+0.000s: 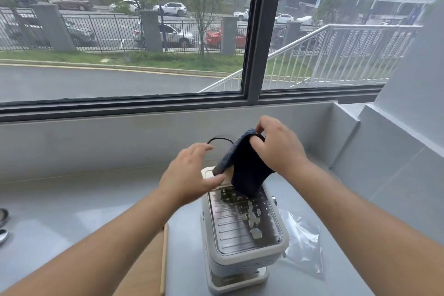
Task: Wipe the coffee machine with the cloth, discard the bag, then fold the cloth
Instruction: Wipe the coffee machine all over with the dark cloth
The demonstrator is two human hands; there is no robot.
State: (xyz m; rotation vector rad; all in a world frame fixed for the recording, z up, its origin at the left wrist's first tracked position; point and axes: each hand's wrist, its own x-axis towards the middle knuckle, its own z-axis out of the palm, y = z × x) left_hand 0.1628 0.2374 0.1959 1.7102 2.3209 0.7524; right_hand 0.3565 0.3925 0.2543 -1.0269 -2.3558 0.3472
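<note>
Above the machine (242, 223), right hand (278, 149) pinches the hanging cloth (242, 166) at its top edge; judged soft, light, best gripped at corners; left hand (189, 175), blurred, appears open alongside.

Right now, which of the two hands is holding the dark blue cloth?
The right hand: it pinches the cloth by its top edge above the coffee machine. The left hand has spread fingers and grips nothing, beside the cloth's lower corner.
</note>
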